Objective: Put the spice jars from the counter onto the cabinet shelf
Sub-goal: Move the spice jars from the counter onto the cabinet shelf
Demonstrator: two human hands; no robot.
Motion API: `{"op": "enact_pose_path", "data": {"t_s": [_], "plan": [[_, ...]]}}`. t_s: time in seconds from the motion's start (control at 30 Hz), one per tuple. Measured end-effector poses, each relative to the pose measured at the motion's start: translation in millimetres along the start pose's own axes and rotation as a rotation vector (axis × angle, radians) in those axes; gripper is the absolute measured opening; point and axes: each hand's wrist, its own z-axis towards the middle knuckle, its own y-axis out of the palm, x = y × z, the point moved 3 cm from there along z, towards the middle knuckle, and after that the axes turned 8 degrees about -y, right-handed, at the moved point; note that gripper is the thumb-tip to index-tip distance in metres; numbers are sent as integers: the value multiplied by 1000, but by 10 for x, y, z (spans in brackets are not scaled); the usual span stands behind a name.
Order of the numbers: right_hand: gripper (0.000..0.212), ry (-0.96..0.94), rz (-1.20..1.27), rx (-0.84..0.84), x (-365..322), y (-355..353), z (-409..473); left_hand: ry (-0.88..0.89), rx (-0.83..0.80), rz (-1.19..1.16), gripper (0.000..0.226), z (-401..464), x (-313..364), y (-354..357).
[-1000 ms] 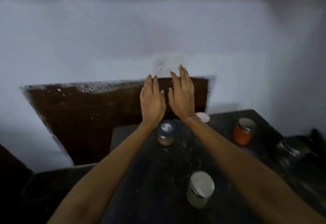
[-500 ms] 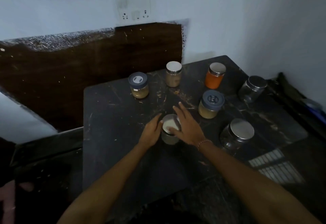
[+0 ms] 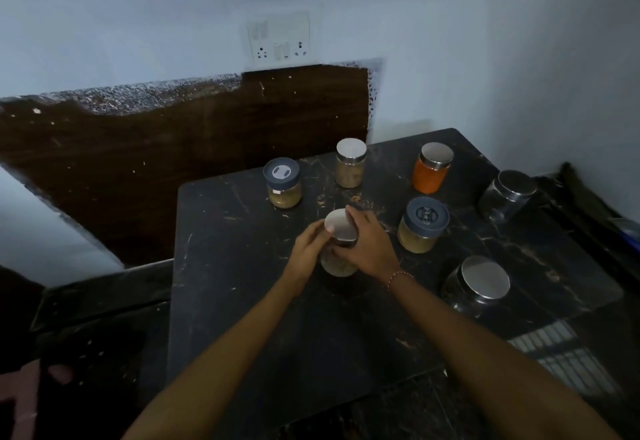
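counter (image 3: pixel 242 301) front + left side bare, easy approach from there. behind the held jar (image 3: pixel 339 249): blue-lid jar (image 3: pixel 283 183) and steel-lid jar (image 3: pixel 350 162), gap btwn them. right side crowded: blue-lid jar (image 3: pixel 422 225) just beside the right hand (image 3: pixel 367 249), orange jar (image 3: pixel 431 168), two dark jars (image 3: pixel 478 285) (image 3: pixel 509 195). wall (image 3: pixel 519 59) close behind + right.

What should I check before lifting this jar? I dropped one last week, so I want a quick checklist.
1. Left hand grips the small steel-lidded glass jar of pale spice: ok.
2. Right hand grips its other side: ok.
3. Flat steel lid fully seated: cannot tell.
4. Nearest neighbour, the grey-lidded glass jar of tan powder, stands apart: ok.
5. Jar upright on the black marbled counter: ok.
6. Cabinet shelf ready: cannot tell, out of view.
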Motion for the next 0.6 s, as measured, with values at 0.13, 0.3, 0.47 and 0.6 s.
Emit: {"op": "enact_pose_path", "data": {"t_s": [0.13, 0.3, 0.47, 0.6], "plan": [[84, 44, 106, 70, -120, -261, 299, 59, -50, 229, 93, 47, 215, -4], [79, 23, 219, 123, -340, -450, 566, 215, 190, 523, 115, 110, 537, 34], [58, -18, 479, 162, -623, -585, 719, 241, 368, 315, 101, 172, 867, -31], [41, -6, 834, 142, -681, -748, 827, 185, 94, -34, 73, 179, 1214, -230]]}}
